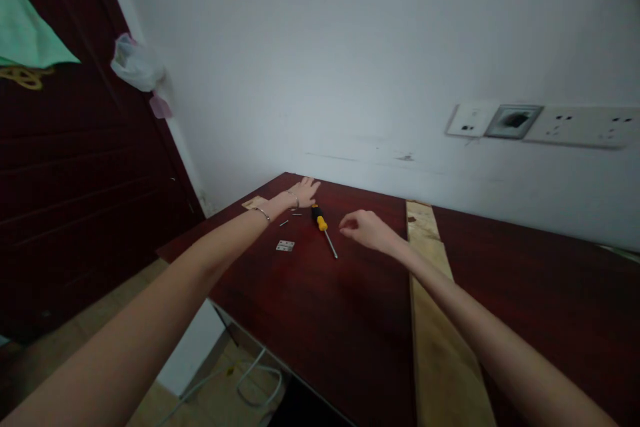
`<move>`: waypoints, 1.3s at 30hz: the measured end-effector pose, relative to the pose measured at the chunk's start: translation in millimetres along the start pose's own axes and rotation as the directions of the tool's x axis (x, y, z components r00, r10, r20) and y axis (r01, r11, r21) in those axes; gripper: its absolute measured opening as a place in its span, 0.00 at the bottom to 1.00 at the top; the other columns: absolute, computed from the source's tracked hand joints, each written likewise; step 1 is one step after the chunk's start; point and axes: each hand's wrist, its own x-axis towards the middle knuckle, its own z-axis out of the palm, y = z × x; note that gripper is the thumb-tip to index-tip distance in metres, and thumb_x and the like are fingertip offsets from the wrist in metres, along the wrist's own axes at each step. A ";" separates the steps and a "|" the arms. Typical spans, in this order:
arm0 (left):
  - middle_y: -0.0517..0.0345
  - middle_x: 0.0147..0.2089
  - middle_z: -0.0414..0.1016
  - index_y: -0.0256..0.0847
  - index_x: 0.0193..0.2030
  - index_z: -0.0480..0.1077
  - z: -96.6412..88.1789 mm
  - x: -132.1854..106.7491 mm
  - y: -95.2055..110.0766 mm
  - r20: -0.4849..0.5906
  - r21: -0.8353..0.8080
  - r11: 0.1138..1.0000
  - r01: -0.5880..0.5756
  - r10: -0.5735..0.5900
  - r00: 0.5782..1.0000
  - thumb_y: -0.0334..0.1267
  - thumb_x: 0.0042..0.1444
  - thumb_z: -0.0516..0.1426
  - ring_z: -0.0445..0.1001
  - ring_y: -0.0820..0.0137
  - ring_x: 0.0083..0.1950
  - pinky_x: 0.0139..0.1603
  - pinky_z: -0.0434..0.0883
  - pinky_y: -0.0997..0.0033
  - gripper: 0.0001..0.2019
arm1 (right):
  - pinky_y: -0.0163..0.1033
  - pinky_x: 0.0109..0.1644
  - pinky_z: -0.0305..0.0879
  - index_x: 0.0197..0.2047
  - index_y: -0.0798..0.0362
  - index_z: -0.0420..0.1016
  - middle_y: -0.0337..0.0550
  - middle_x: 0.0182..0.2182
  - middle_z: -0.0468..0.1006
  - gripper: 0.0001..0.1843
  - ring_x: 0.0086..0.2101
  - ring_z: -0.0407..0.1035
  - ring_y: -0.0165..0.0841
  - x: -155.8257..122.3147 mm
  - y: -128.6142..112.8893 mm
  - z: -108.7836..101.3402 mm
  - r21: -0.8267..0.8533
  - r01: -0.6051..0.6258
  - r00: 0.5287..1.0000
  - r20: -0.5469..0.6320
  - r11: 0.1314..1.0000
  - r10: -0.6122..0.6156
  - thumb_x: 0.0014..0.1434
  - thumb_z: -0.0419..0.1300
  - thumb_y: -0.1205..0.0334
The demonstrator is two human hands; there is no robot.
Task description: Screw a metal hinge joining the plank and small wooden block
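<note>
a black-and-yellow screwdriver (323, 224) lies slantwise near a flat silver hinge (285, 246).

Left of the left hand (304, 192) hang a mint-green cloth (31, 30) and white plastic bag (136, 65) by a dark-red door (65, 167), with wall sockets (575, 127) right of the right hand (369, 231) and white cable (280, 379) below both.
</note>
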 end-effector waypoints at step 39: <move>0.39 0.58 0.64 0.37 0.59 0.59 -57.9 40.6 222.7 -0.038 0.188 0.353 -0.916 0.935 0.353 0.32 0.41 0.59 0.64 0.55 0.58 0.58 0.60 0.57 0.33 | 0.50 0.53 0.61 0.58 0.70 0.59 0.65 0.47 0.70 0.25 0.47 0.66 0.46 -201.0 225.7 -16.0 -0.406 -0.414 0.853 -0.484 0.814 0.193 0.63 0.42 0.62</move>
